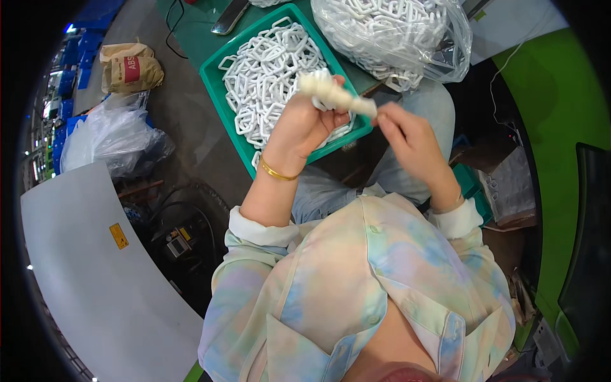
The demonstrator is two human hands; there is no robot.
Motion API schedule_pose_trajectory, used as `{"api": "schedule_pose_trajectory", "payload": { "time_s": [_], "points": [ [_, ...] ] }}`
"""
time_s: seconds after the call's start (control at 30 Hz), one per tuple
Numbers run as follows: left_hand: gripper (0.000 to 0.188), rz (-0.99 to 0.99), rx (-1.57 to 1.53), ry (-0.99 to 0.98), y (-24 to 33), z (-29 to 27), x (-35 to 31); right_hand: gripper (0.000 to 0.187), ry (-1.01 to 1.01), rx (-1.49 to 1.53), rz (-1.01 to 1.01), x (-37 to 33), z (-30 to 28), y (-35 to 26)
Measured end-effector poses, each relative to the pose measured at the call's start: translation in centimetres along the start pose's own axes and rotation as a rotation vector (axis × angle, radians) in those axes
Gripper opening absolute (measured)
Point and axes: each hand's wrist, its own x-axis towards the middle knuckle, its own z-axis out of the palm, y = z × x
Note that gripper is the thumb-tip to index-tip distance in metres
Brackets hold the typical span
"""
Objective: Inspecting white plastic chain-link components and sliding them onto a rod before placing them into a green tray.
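Nearest the lens is the person's pastel tie-dye shirt (363, 286), filling the lower middle of the view, with both forearms rising from it toward twelve o'clock. The left hand (305, 124), a gold bangle (278, 172) at its wrist, is clamped around a stack of white plastic links (334, 95) held up over the lap, the fingers wrapped about its thicker end. The right hand (407, 137) is pinched together on the stack's narrow end at about one o'clock from the left hand, thumb and forefinger closed on the tip.

The stack hangs just above the near rim of a green tray (219, 95), which lies at eleven o'clock and is heaped with loose white links of the same kind. At twelve to one o'clock a clear plastic bag (394, 38) bulges with more of them, resting on the green tabletop (197, 32) just beside the tray. Well apart at nine o'clock lie a crumpled clear bag (108, 137) and a brown paper sack (130, 67) on the floor.

To do this step well, I would judge that the left grip should stay firm and steady while the right fingertips work only the end piece, squarely in line with the stack, over the tray so a slipped link falls back in.
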Motion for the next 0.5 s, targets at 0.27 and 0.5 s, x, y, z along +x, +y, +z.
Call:
{"api": "schedule_pose_trajectory", "payload": {
  "time_s": [0.27, 0.5],
  "points": [
    [0.022, -0.129, -0.221, -0.105, -2.0, 1.5, 0.7, 0.014, 0.277, -0.038, 0.065, 1.3, -0.2, -1.1],
    [0.021, 0.122, 0.002, -0.011, -3.6, 2.5, 0.2, 0.020, 0.127, 0.338, 0.076, 2.2, 1.6, -2.3]
  ]
}}
